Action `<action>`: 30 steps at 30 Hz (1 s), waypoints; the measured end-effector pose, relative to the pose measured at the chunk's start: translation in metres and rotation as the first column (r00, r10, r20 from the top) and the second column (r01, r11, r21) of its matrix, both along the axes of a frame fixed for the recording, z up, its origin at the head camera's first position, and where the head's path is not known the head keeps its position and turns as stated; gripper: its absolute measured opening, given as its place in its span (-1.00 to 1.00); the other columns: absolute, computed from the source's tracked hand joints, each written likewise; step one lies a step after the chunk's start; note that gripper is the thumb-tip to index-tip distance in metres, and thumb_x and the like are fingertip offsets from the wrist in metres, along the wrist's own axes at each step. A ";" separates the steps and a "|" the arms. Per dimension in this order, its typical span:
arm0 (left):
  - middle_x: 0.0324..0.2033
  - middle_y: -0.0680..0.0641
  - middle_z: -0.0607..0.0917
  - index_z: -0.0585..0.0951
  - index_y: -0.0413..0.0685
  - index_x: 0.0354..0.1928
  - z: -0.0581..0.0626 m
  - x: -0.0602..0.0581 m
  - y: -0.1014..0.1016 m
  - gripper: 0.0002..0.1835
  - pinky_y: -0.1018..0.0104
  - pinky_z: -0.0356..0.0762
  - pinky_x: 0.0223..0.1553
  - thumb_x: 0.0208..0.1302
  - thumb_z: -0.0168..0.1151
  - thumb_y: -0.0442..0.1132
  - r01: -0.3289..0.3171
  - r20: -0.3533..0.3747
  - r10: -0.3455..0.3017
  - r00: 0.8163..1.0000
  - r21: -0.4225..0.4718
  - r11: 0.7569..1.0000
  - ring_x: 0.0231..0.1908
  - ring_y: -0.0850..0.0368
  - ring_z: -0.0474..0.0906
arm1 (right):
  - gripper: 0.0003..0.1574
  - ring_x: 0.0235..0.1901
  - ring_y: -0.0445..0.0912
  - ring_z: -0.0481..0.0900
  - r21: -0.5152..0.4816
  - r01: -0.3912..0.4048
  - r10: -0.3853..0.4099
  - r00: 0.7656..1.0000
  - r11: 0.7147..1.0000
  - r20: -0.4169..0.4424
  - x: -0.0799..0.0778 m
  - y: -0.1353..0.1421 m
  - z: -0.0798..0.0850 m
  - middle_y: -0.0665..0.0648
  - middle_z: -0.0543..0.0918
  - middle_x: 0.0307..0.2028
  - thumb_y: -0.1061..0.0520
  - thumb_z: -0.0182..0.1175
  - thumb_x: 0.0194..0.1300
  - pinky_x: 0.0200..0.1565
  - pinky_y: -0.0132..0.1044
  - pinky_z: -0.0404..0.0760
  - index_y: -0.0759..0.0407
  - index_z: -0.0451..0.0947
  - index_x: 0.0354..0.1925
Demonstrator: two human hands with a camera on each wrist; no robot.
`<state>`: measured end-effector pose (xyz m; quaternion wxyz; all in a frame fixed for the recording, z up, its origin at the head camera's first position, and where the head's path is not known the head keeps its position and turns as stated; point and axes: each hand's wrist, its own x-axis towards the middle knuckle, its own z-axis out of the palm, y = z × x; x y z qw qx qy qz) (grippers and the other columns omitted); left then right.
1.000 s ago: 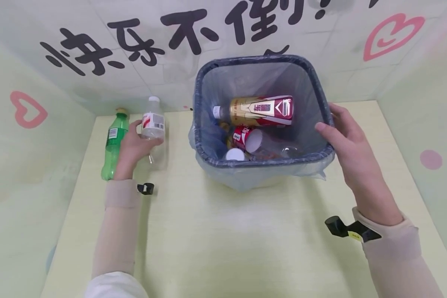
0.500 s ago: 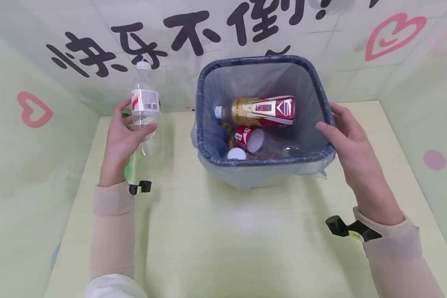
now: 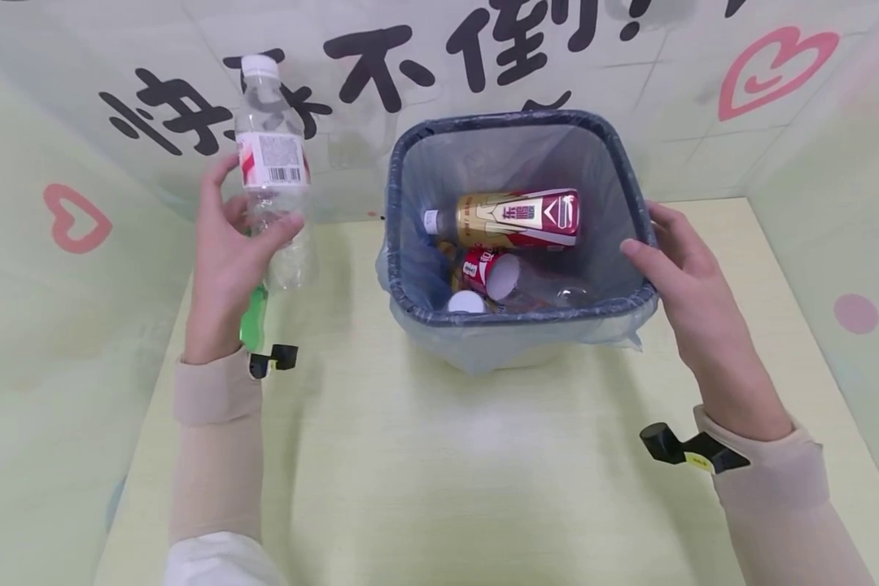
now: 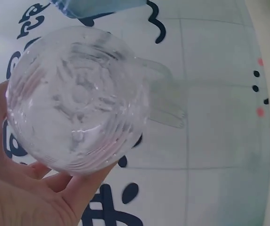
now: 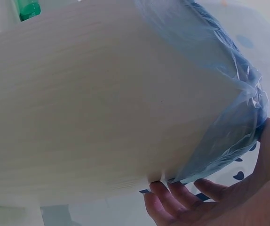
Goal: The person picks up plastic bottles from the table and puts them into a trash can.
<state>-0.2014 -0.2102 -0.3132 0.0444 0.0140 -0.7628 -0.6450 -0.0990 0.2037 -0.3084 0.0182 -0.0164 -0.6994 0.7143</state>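
Observation:
My left hand (image 3: 223, 256) grips a clear plastic bottle (image 3: 273, 159) with a white cap and a red-and-white label. The bottle is upright, raised above the table in front of the back wall; its round base (image 4: 78, 99) faces the left wrist camera. My right hand (image 3: 692, 281) holds the right rim of a lined trash bin (image 3: 516, 319), thumb over the rim and fingers outside. In the right wrist view, the fingertips (image 5: 186, 195) touch the bin's outer wall. Behind my left hand stands a green bottle (image 3: 252, 321), mostly hidden.
Inside the bin lie a gold-and-red bottle (image 3: 516, 218), a red-labelled bottle (image 3: 478, 267) and a white cap (image 3: 466, 302). A bluish bag (image 3: 476, 350) hangs over its rim. Walls enclose the pale table (image 3: 469, 464) at the back and sides.
My left hand has lifted the clear bottle off the table, raising it up and slightly left beside the green bottle. The right hand and the bin have stayed put.

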 end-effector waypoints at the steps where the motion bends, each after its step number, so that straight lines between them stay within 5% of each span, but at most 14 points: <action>1: 0.02 -0.15 0.51 0.17 0.35 0.26 0.004 0.001 0.003 -0.10 0.39 0.53 -0.28 -0.08 0.42 -0.36 0.002 -0.012 -0.002 1.000 0.023 1.000 -0.12 0.01 0.46 | -0.41 0.02 0.03 0.39 -0.002 0.000 0.000 1.000 1.000 -0.001 0.000 0.000 0.000 0.24 0.35 0.14 0.10 0.13 0.26 -0.07 -0.47 0.40 0.08 0.26 0.24; 7: 0.00 -0.20 0.53 0.23 0.24 0.24 0.034 0.011 0.029 -0.16 0.34 0.54 -0.23 -0.08 0.38 -0.45 0.054 -0.183 -0.031 0.983 0.121 0.991 -0.08 -0.08 0.47 | -0.41 0.03 0.03 0.38 0.017 0.000 0.000 1.000 1.000 -0.001 0.000 0.000 0.001 0.23 0.35 0.15 0.08 0.13 0.26 -0.06 -0.47 0.40 0.07 0.26 0.24; 15: -0.06 -0.20 0.54 0.27 0.15 0.22 0.085 0.021 0.070 -0.19 0.34 0.57 -0.28 -0.12 0.36 -0.46 0.132 -0.340 -0.108 0.934 0.048 0.990 -0.09 -0.07 0.49 | -0.41 0.01 0.01 0.39 0.001 0.011 -0.011 1.000 1.000 0.011 -0.001 0.000 0.000 0.22 0.36 0.13 0.09 0.14 0.25 -0.08 -0.47 0.40 0.06 0.27 0.23; 30: -0.01 -0.17 0.49 0.26 0.08 0.22 0.104 0.026 0.093 -0.20 0.30 0.57 -0.30 -0.12 0.31 -0.50 0.229 -0.388 -0.194 0.901 0.045 0.972 -0.07 -0.07 0.48 | -0.41 0.00 0.00 0.39 0.051 0.004 -0.005 1.000 0.999 0.007 -0.002 0.001 -0.001 0.22 0.37 0.12 0.06 0.13 0.26 -0.06 -0.44 0.39 0.05 0.27 0.24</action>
